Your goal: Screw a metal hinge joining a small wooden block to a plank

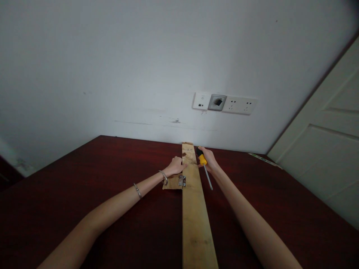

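A long pale wooden plank (196, 216) lies lengthwise on the dark red table (84, 194), reaching toward the wall. A small wooden piece (171, 182) sits against its left edge, joined by a small metal hinge (182, 180). My left hand (175, 166) rests with curled fingers on the small piece and the plank's left edge, just above the hinge. My right hand (209, 158) is closed round the yellow and black handle of a screwdriver (204, 165), whose metal shaft points back toward me along the plank's right edge. Two bracelets ring my left forearm.
A white wall stands behind the table, with a row of sockets and a switch (224, 103). A white door (325, 149) is at the right. A thin strip (263, 158) lies on the table's far right edge.
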Demonstrator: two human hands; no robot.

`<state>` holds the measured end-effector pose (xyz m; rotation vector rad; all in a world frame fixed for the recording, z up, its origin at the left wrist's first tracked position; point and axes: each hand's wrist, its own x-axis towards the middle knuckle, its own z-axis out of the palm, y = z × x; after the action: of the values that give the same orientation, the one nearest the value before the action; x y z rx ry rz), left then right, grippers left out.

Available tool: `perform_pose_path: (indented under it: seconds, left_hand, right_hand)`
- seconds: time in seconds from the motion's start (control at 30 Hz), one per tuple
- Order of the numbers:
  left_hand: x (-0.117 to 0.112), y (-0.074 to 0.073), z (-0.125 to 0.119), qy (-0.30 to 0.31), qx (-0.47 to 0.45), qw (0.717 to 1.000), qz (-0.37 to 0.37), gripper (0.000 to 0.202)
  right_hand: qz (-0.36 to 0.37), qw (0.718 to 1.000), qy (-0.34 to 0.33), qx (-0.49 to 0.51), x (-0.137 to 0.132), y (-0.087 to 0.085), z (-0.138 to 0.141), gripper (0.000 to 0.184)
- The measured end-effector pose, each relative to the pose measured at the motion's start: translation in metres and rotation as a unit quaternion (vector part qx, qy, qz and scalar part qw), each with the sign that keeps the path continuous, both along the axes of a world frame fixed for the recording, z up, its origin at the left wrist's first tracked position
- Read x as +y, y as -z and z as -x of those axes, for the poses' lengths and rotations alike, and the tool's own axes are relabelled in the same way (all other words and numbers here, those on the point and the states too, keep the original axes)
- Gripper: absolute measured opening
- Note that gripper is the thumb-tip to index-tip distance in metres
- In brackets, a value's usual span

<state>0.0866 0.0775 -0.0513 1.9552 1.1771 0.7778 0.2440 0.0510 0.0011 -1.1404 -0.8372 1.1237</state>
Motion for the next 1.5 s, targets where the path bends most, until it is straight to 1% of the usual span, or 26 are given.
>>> perform_pose_path:
  seconds: [0.13,0.27,0.4,0.5,0.6,0.7,0.83,0.97,1.1,1.17,1.23,1.3,1.4,1.43,1.5]
  left_hand:
    - [0.001,-0.003,0.000,-0.010,0.011,1.000,-0.011,0.017]
    - [0.001,-0.011,0.001,-0.017,0.013,1.000,-0.016,0.018]
    - [-0.001,-0.020,0.003,-0.012,-0.004,1.000,-0.011,0.015]
    - [-0.003,-0.023,0.005,-0.005,-0.027,1.000,-0.006,0.015]
    - [-0.003,-0.026,0.007,0.003,-0.107,0.994,0.037,0.013]
    - [-0.004,-0.030,0.010,0.004,-0.195,0.975,0.106,0.015]
    - [-0.007,-0.041,0.018,0.014,-0.260,0.951,0.166,0.023]
    - [-0.008,-0.049,0.023,0.026,-0.286,0.938,0.194,0.029]
    - [-0.008,-0.051,0.025,0.022,-0.293,0.935,0.200,0.029]
    - [-0.009,-0.052,0.025,0.021,-0.291,0.936,0.198,0.029]
    - [-0.009,-0.052,0.025,0.024,-0.284,0.938,0.197,0.029]
    - [-0.009,-0.052,0.026,0.028,-0.277,0.940,0.195,0.029]
    - [-0.006,-0.051,0.029,0.033,-0.273,0.942,0.194,0.028]
    - [-0.005,-0.051,0.030,0.033,-0.273,0.941,0.196,0.028]
    - [-0.004,-0.051,0.032,0.035,-0.273,0.940,0.202,0.029]
  right_hand:
    - [-0.007,1.000,0.011,0.015,-0.003,-0.005,0.002,0.018]
    - [-0.014,0.999,0.018,0.028,-0.006,-0.014,0.003,0.016]
    - [-0.022,0.999,0.019,0.039,-0.008,-0.022,0.004,0.014]
    - [-0.026,0.998,0.017,0.047,-0.010,-0.027,0.004,0.013]
    - [-0.030,0.998,0.014,0.056,-0.014,-0.033,0.006,0.014]
    - [-0.033,0.997,0.014,0.064,-0.017,-0.039,0.007,0.013]
    - [-0.049,0.997,0.001,0.061,-0.020,-0.044,0.007,0.016]
    - [-0.054,0.997,0.004,0.049,-0.021,-0.047,0.007,0.017]
    - [-0.055,0.998,0.005,0.043,-0.023,-0.049,0.009,0.019]
    - [-0.061,0.997,0.011,0.039,-0.025,-0.053,0.009,0.019]
    - [-0.080,0.996,0.003,0.036,-0.029,-0.060,0.007,0.021]
    - [-0.111,0.993,-0.019,0.024,-0.036,-0.070,0.005,0.023]
    - [-0.163,0.986,-0.038,-0.020,-0.050,-0.086,0.002,0.028]
    - [-0.187,0.981,-0.029,-0.038,-0.055,-0.091,0.002,0.030]
    - [-0.245,0.966,0.013,-0.077,-0.065,-0.099,0.003,0.034]
